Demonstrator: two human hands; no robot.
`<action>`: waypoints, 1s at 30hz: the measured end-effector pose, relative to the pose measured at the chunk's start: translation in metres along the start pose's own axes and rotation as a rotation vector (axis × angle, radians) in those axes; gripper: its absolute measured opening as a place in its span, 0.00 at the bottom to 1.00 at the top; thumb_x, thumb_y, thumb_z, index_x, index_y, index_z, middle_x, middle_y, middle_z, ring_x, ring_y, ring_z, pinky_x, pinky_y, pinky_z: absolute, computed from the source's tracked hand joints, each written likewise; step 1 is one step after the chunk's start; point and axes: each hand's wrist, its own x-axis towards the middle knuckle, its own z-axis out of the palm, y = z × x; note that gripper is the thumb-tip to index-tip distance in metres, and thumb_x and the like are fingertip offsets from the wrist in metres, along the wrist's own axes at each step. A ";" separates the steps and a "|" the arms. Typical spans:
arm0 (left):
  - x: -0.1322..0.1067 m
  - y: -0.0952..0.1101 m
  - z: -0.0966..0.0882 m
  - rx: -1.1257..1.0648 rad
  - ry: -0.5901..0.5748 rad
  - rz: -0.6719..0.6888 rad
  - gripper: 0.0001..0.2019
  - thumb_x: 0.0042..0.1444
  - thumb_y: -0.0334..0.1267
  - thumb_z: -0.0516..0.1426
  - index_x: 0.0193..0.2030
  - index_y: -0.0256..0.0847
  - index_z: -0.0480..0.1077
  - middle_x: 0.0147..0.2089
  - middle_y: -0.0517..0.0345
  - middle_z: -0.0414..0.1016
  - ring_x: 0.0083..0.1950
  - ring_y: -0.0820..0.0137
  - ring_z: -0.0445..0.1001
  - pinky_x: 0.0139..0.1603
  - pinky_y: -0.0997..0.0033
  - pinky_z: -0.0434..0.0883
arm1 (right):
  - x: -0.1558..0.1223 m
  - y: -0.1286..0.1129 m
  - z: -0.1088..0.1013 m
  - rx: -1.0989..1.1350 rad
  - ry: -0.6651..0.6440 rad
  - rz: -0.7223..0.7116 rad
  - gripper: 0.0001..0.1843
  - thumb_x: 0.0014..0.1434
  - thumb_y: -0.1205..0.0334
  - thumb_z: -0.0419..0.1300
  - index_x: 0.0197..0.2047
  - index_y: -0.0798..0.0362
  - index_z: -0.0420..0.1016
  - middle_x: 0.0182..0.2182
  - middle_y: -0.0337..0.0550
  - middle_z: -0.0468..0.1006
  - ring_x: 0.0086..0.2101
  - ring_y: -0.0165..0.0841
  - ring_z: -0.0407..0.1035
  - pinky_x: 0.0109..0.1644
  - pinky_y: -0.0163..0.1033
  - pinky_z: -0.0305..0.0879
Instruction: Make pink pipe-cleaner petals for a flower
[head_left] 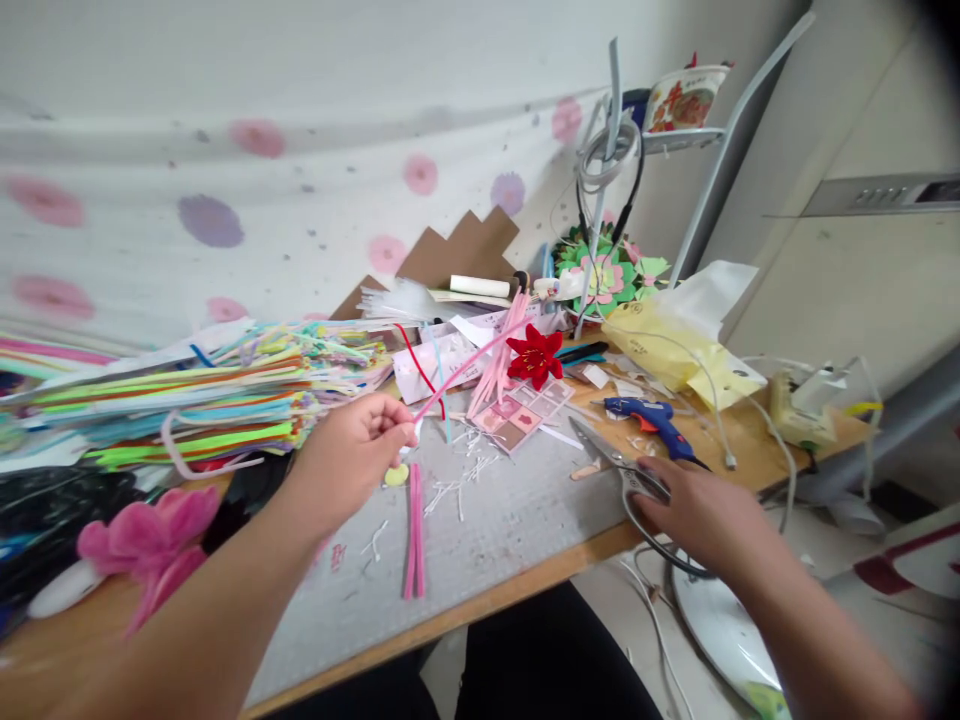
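Note:
My left hand (360, 445) is closed in a pinch on the near end of a long pink pipe cleaner (469, 365) that slants up and right toward a red paper flower (535, 355). A small yellow-green disc (396, 474) lies just below that hand. My right hand (701, 515) is closed around the handles of large metal scissors (607, 452), whose blades point left over the grey mat (517, 510). A folded pink pipe cleaner (413, 530) lies on the mat between my hands, among white trimmings.
A big heap of coloured pipe cleaners (210, 400) fills the left. A pink plush flower (146, 540) lies at near left. A blue glue gun (652, 418), a yellow bag (675, 350), cables and green paper flowers (607, 275) crowd the right and back.

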 end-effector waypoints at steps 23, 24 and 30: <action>-0.156 -0.063 0.045 -1.209 -0.537 -0.561 0.12 0.50 0.40 0.62 0.26 0.34 0.69 0.16 0.60 0.69 0.13 0.81 0.64 0.13 0.84 0.54 | -0.030 -0.184 -0.022 1.434 0.361 -0.469 0.03 0.58 0.66 0.61 0.37 0.52 0.74 0.28 0.39 0.75 0.28 0.31 0.70 0.31 0.37 0.70; -0.160 -0.067 0.045 -1.217 -0.550 -0.575 0.11 0.50 0.40 0.62 0.25 0.34 0.69 0.15 0.60 0.69 0.13 0.81 0.63 0.13 0.84 0.54 | -0.031 -0.179 -0.021 1.329 0.416 -0.538 0.03 0.58 0.67 0.60 0.37 0.51 0.74 0.29 0.39 0.74 0.29 0.32 0.70 0.33 0.38 0.69; -0.165 -0.063 0.043 -1.345 -0.453 -0.627 0.12 0.52 0.42 0.60 0.25 0.36 0.66 0.15 0.59 0.70 0.12 0.78 0.65 0.12 0.83 0.59 | -0.047 -0.169 -0.016 0.767 0.421 -1.098 0.15 0.58 0.76 0.53 0.44 0.51 0.73 0.35 0.44 0.72 0.35 0.34 0.68 0.36 0.40 0.67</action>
